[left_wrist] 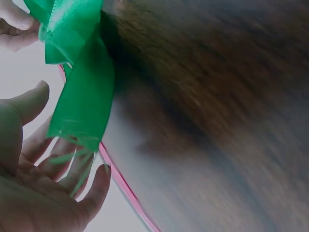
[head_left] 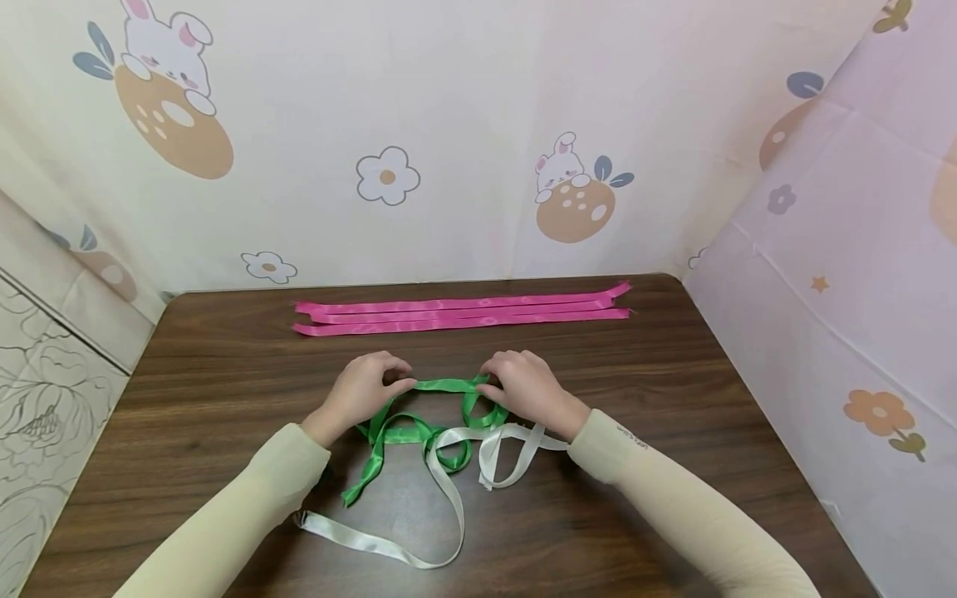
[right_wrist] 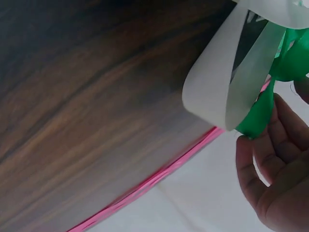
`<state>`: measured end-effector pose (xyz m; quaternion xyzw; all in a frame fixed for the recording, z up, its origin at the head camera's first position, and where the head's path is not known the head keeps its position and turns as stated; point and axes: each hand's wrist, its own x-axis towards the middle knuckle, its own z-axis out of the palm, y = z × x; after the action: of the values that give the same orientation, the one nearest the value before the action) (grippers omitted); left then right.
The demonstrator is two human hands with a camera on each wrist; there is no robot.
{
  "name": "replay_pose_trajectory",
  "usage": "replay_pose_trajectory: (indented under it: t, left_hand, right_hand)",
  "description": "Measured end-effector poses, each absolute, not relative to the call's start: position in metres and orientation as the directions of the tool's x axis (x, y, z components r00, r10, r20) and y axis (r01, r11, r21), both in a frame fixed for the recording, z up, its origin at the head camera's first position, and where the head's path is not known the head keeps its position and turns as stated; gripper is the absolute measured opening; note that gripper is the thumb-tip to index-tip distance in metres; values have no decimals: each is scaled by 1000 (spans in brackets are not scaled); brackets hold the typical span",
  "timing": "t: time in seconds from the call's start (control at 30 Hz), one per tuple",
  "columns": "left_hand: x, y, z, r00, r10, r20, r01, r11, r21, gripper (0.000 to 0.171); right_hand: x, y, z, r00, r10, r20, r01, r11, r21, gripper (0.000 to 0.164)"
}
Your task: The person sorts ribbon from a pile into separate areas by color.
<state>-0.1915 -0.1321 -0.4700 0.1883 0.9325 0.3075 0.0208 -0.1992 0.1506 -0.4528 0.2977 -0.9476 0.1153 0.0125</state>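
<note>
A green satin ribbon (head_left: 447, 385) runs between my two hands, with loops and a loose tail on the table below. My left hand (head_left: 365, 389) is at its left end, thumb and fingers apart; in the left wrist view a frayed green end (left_wrist: 79, 121) hangs in front of its spread fingers (left_wrist: 96, 193). My right hand (head_left: 529, 386) pinches the green ribbon between thumb and fingertips. A white ribbon (head_left: 452, 507) is looped through the green loops and trails toward the left forearm; its right loop (right_wrist: 207, 92) hangs beside my right hand.
Three pink ribbons (head_left: 463, 314) lie side by side along the far part of the brown wooden table (head_left: 650, 498). A patterned curtain (head_left: 463, 83) hangs behind the table and at its sides.
</note>
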Motion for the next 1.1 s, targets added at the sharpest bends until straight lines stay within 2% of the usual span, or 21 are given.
replay_pose_trajectory:
  t: [0.4,0.53,0.73,1.1]
  left_hand:
    - [-196,-120,-474,-904,423,66,372,700,609,22]
    - [-197,-117,-474,-889,455,38,375,678,632,26]
    - [-196,-113,-472,-870,493,5,377,660,650,31]
    - [-194,-116,-465,-874,475,98,412,620,668,9]
  right_hand:
    - [-199,150,-465,-809,-582,82,-587,792,-169,6]
    - [-201,150,-464,-793,-596,124,-609,780,-145,4]
    - [-201,149,-458,-782,-599,175,-623,764,-169,4]
    - [-200,153,-446,-778,-586,226,-625,755,-196,6]
